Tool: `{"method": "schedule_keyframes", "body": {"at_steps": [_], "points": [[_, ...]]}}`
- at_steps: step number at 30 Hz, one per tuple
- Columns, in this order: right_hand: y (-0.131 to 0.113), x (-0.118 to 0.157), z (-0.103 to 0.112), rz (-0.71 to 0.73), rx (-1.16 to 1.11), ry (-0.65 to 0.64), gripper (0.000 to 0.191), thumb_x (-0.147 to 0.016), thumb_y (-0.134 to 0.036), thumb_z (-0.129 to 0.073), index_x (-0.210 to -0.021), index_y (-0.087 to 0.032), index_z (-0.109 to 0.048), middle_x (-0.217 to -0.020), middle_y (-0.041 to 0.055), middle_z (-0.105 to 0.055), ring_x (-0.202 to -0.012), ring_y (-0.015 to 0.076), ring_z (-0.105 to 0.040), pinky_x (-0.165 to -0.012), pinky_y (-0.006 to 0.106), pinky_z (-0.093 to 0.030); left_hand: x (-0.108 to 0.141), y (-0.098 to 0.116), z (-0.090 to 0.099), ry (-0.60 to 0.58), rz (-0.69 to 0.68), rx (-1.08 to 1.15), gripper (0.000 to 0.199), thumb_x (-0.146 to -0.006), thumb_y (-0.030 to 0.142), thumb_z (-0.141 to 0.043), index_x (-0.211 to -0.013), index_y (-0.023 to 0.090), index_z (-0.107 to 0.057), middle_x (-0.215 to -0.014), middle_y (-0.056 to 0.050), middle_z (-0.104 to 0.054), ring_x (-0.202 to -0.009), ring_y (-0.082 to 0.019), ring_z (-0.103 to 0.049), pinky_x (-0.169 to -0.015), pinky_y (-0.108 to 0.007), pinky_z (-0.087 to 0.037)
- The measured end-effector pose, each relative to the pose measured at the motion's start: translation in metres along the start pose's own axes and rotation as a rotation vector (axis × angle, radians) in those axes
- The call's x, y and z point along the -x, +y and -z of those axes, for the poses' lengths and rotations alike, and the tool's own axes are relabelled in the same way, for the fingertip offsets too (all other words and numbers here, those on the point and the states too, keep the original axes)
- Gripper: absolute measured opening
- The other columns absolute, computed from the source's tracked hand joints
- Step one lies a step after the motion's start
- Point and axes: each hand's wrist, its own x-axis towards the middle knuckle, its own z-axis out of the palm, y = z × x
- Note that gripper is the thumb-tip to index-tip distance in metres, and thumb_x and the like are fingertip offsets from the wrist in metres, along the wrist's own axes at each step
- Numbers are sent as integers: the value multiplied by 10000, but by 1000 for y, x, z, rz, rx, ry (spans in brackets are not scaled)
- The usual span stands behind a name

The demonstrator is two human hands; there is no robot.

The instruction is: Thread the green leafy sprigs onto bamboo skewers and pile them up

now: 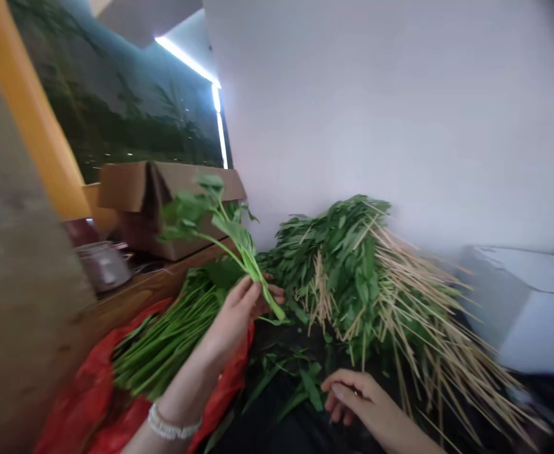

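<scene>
My left hand [246, 301] is closed around the lower stem of a leafy green vegetable stalk [245, 252], which it holds up with the leaves pointing up and left. My right hand [353, 400] hovers low at the front with its fingers loosely curled and slightly apart; nothing shows in them. Just left of it, loose green leaves [300, 384] lie on a black sheet [277, 429]. Below my left forearm, a bundle of green stalks [173, 347] rests on a red plastic bag [88, 403].
A large heap of leafy stems [357, 265] with long pale ends [428, 315] leans by the white wall [400, 113]. An open cardboard box [130, 208] and a jar-like container [104, 265] stand on a wooden ledge [163, 284] at left. A white box [518, 302] is at right.
</scene>
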Motion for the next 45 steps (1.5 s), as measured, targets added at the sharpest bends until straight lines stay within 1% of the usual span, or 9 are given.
{"method": "schedule_keyframes", "body": {"at_steps": [6,12,21,24,27,31,34,38,45], "points": [[-2,6,37,94,-34,380,490,-808,-618,-574,-1006,-179,-666,-904,88,-698,-822,204,-648,-703,309,-495,-6,-109,-46,-144,166,25,347,-802,435,-667,-1023,178,-596,-989,-81,-708,-885,-215,-669,-805,-328,-511],[7,6,34,190,-16,408,507,-827,-505,-619,-1229,-208,-539,-1040,82,-667,-976,220,-633,-891,362,-473,-1,-164,-61,-251,-82,-344,225,-788,341,-690,-936,173,-716,-927,-73,-707,-907,-231,-636,-834,-319,-496],[30,14,36,182,145,347,602,-821,-549,-595,-1312,-213,-504,-1292,124,-583,-1214,276,-519,-1010,367,-420,35,-162,-56,-401,-561,-968,352,-860,268,-592,-1211,287,-599,-1182,-76,-660,-1089,-233,-615,-939,-338,-506],[26,21,40,120,197,418,531,-832,-589,-552,-1202,-212,-602,-1040,103,-689,-932,257,-642,-811,325,-519,39,-157,-48,-429,-631,-1050,333,-890,252,-539,-1222,262,-573,-1122,-70,-690,-1022,-223,-649,-904,-341,-520],[22,25,41,94,207,454,470,-839,-592,-541,-1105,-216,-637,-808,45,-682,-679,198,-614,-646,286,-513,46,-144,-44,-411,-781,-1060,307,-906,226,-497,-1203,211,-570,-949,-70,-725,-841,-210,-682,-824,-346,-537],[18,24,41,181,264,523,375,-827,-530,-593,-1041,-224,-634,-983,53,-686,-843,213,-632,-792,297,-498,53,-130,-39,-323,-985,-1002,349,-890,100,-483,-1228,155,-545,-860,-75,-710,-785,-181,-656,-785,-318,-521],[19,23,42,213,372,568,326,-839,-489,-585,-1007,-215,-639,-1014,66,-687,-949,239,-627,-874,318,-469,45,-130,-30,-118,-1056,-888,402,-863,12,-490,-1227,173,-543,-931,-81,-694,-873,-176,-633,-786,-310,-500],[24,23,42,264,509,657,263,-867,-438,-557,-988,-217,-635,-1003,73,-691,-958,247,-628,-856,326,-467,24,-131,-14,145,-1031,-894,372,-840,15,-562,-1144,226,-593,-961,-61,-683,-911,-195,-616,-814,-355,-477],[29,30,51,552,998,857,174,-910,-287,-517,-1034,-245,-631,-1024,59,-678,-955,240,-616,-875,364,-410,24,-127,-10,232,-961,-895,244,-854,61,-544,-1033,218,-596,-937,-52,-649,-888,-197,-593,-807,-365,-469]]}}
